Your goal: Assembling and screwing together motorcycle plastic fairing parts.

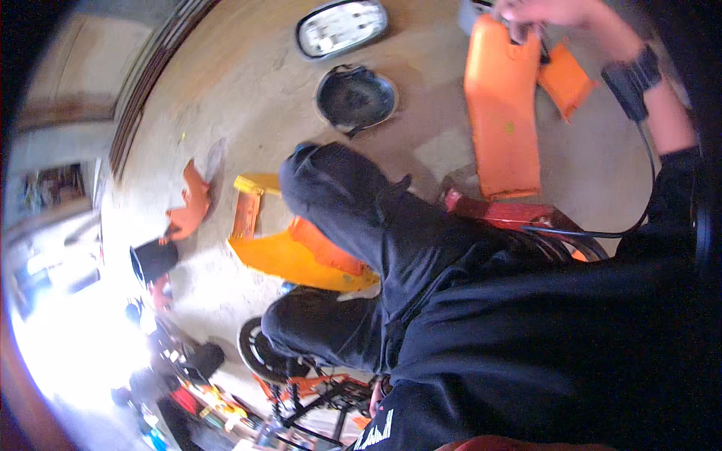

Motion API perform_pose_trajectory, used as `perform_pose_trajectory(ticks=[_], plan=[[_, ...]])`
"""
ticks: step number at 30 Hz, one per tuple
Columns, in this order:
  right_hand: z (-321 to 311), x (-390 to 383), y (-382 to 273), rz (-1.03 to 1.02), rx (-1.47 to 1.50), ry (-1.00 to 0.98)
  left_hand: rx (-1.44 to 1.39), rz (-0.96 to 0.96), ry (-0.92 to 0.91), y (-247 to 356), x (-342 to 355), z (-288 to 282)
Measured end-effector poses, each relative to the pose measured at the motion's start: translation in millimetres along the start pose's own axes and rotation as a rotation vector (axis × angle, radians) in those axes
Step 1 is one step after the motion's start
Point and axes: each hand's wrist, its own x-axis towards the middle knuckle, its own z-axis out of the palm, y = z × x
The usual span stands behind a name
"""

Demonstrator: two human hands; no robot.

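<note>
At the upper right, my right hand [530,13] has its fingers bent over the end of a long orange plastic panel [504,113]. The panel has a small greenish mark on its face. Beside it is a smaller orange piece [568,79]. A black device is strapped to my right wrist, with a cable running from it. Only a bit of my left hand [374,396] shows at the bottom, beside a dark metal frame [331,410] with orange parts; its fingers are mostly hidden. A curved yellow-orange panel [289,255] lies by my legs.
On the floor are a grey tray [304,37] of small pale things, a round black basin [356,98] and an orange bracket-shaped piece [192,199]. A red seat [511,212] is next to me. A black wheel [259,353] and clutter lie toward the bright opening.
</note>
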Motion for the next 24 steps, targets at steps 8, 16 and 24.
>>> perform_pose_trajectory(ticks=[8, 16, 24], plan=[[99.2, 310.7, -122.3, -0.119, -0.442, -0.293, -0.3, 0.37, 0.081, 41.9, -86.5, -7.1], [271.4, 421.2, 1.8, -0.095, -0.633, -0.138, -0.558, 0.521, -0.402, 113.4, 11.7, 27.7], [300.1, 411.8, 98.4, 0.072, -0.602, -0.133, -0.624, -0.105, -0.648, 152.9, 186.6, 167.8]])
